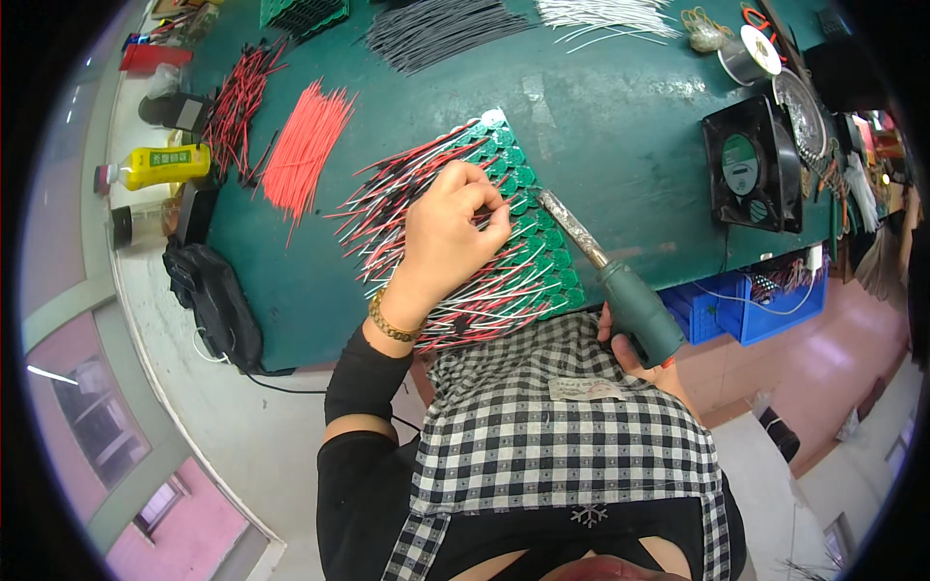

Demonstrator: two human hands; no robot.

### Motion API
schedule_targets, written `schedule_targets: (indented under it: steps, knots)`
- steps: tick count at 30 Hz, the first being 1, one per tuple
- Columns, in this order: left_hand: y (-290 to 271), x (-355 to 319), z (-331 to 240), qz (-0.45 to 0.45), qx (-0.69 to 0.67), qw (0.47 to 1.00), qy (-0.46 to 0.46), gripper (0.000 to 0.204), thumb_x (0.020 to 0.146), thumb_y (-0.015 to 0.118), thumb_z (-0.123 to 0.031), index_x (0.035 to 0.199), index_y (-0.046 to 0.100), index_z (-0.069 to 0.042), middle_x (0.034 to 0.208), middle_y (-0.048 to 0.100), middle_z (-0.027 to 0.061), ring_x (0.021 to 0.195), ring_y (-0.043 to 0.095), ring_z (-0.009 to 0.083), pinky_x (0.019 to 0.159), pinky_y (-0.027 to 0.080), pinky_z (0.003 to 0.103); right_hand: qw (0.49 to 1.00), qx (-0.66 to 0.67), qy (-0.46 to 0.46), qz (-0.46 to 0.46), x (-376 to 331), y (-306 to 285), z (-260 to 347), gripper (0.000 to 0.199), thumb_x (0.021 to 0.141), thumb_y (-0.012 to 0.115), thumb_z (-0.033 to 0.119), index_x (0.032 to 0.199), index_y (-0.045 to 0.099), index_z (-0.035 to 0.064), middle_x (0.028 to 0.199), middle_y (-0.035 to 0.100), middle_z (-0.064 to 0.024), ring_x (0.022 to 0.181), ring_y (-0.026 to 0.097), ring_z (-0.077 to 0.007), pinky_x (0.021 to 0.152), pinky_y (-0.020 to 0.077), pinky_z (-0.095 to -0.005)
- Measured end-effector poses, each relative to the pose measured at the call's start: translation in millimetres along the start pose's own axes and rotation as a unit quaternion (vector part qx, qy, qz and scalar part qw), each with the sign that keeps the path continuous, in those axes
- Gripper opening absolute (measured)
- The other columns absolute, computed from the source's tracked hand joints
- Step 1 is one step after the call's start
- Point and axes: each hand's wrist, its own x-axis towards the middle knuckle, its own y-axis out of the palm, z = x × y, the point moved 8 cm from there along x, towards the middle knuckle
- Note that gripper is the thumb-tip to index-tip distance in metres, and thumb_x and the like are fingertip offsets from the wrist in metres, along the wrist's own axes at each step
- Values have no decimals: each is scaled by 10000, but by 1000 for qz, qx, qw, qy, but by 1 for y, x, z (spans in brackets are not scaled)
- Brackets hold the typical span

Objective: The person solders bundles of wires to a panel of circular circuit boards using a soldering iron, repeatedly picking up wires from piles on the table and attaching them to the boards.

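A panel of small green circuit boards lies before me, with many red, white and black wires fanning leftward from it. My left hand is over the panel, thumb and forefinger pinched together near the middle rows. What sits in that pinch is too small to make out. In my right hand is the dark green handle of a soldering gun, fingers wrapped round it. The gun's metal barrel points up and left, its tip close to the panel's right edge and a short way from my left fingertips.
Red wires and red-black wires lie left; black wires and white wires lie far back. A black fan and solder spool stand right, blue bins below. A yellow bottle and black bag are left.
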Motion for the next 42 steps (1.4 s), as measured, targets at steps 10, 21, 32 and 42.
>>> schedule_targets:
  steps: [10,21,32,42]
  knots:
    - [-3,1,-2,-19,35,999,13,91,676,703,-47,692,615,-63,817,581,31,616,593,179,532,494,294,999,47,16,8,6,4,4,337,672,654,-5,1006,614,-28,916,634,-147,680,621,-309,661,505,-305]
    - [-1,0,-4,-25,35,998,35,100,676,697,-18,695,601,-40,803,576,24,598,537,117,510,450,242,978,202,48,12,3,4,9,352,800,632,72,1135,563,-9,850,606,-75,734,585,-151,692,493,-295]
    - [-2,3,-2,-14,39,999,31,92,677,699,-33,687,608,-43,805,585,32,610,570,141,529,471,248,949,291,52,-106,2,0,-10,538,847,644,310,1256,470,6,988,575,-90,765,564,-159,702,473,-304]
    - [-29,3,0,1,67,994,85,85,731,668,-54,743,584,-45,807,591,78,673,603,253,610,496,341,933,321,25,-158,1,-6,-22,583,848,637,314,1266,426,-35,978,576,-154,680,575,-170,607,492,-283]
